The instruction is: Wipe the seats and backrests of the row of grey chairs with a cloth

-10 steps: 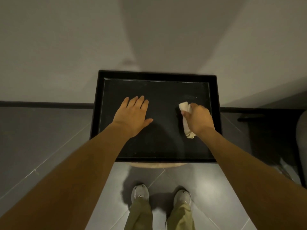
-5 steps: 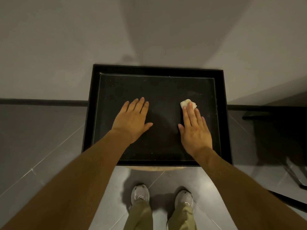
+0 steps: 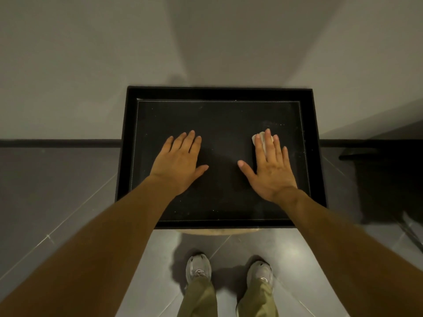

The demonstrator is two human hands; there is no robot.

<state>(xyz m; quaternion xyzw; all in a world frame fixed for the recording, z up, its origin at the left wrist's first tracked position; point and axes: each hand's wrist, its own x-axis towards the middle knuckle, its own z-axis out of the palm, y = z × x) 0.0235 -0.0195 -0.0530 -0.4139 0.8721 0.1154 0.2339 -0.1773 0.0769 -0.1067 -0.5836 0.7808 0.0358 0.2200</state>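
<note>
On black rectangular stitched surface with raised rim (image 3: 219, 94), small white folded cloth (image 3: 262, 139) is now pressed flat under straight, slightly spread fingers of right hand (image 3: 270, 170), no longer bunched in fist. Left hand (image 3: 180, 163) is laid flat, fingers together. Wiping stroke is judged ready.

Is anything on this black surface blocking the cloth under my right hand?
Nothing visible does. The right hand presses the cloth flat on the black surface; the only other thing on it is the left hand, resting apart to the left.
</note>
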